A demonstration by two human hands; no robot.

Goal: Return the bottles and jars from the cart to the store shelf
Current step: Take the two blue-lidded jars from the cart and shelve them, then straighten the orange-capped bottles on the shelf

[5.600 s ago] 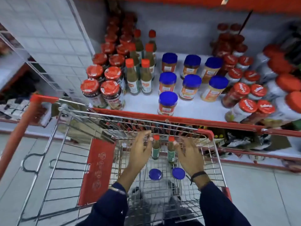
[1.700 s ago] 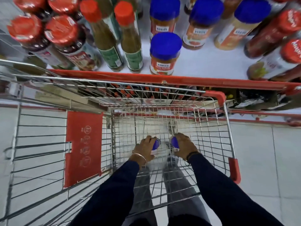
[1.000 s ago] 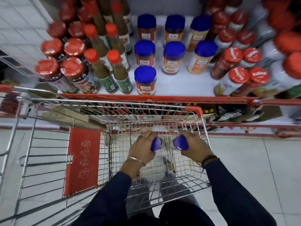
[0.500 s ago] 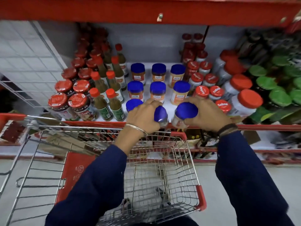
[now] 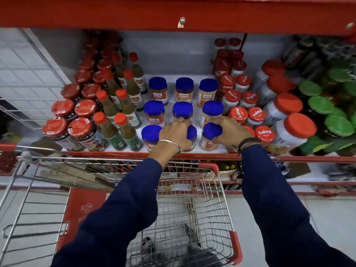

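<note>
**A grocery shop aisle**

This is a shop. A red-edged shelf [image 5: 115,153] carries goods in ordered rows, many copies of each: blue-lidded jars [image 5: 157,87], red-capped bottles [image 5: 133,89], dark red-lidded jars [image 5: 63,110], white "Mapro" jars [image 5: 255,115] and green-lidded tubs [image 5: 320,105]. Another red shelf [image 5: 173,14] runs above, and a lower one [image 5: 317,171] holds more packets. A wire cart [image 5: 192,209] with red corners stands against the shelving on a pale tiled floor [image 5: 327,212]. A wire grid panel [image 5: 28,74] closes the left side.

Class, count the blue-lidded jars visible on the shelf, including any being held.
9: back row; middle; front, plus left hand's and right hand's. None seems hidden.
</note>
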